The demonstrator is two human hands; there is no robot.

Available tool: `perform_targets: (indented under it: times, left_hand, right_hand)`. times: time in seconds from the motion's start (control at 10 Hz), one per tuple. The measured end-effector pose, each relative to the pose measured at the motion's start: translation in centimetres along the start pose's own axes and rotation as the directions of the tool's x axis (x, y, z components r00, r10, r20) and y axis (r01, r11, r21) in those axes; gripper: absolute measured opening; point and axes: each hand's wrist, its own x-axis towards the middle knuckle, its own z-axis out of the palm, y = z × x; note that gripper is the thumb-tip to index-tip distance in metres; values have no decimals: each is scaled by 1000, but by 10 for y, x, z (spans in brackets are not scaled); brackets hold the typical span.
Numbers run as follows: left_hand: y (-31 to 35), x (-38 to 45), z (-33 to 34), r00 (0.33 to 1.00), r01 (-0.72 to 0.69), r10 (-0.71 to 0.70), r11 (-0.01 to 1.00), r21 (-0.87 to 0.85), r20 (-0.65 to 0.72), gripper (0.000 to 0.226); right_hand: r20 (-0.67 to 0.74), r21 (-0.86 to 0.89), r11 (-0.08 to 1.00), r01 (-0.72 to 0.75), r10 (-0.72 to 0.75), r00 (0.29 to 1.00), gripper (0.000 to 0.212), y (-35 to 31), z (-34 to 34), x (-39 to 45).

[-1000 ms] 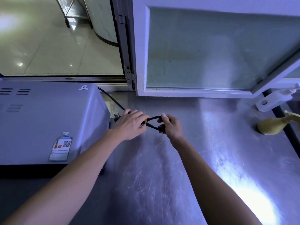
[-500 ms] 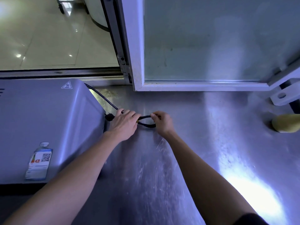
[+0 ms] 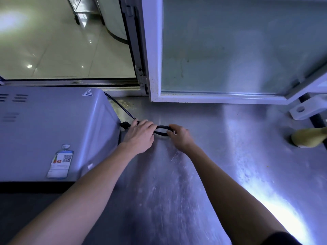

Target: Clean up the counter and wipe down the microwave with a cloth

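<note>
Hands barely shifted, cord loop seemingly between fingers

Non-task items only. Upper right of frame: white-framed window sash with frosted pane, swung open over the work surface. Upper left: glossy tiled floor seen through the opening, with light reflections; legs of a metal cart at the top edge. Right edge: white latch bracket with a round hole. Below it, a yellowish object, partly cut off by the frame; identity unclear.
</note>
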Motion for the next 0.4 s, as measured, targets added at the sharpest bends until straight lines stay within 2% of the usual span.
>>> perform_targets:
  times: [0.1,0.3,0.4]
  left_hand:
    - [7,-20,-19,999,36,-37,998,-44,-12,39]
    - [19,-75,-57,997,70,-76,987,-145,-33,40]
    - [24,-98,-73,995,34,-51,981,-190,-89,40]
  right_hand:
    - [18,-68,998,0,1,1000,44,-6,-15,-30]
    - [-5,-215,975,58,-61,998,39,-26,-38,-105]
    - [-31,-281,957,68,-80,996,41,-35,-40,-140]
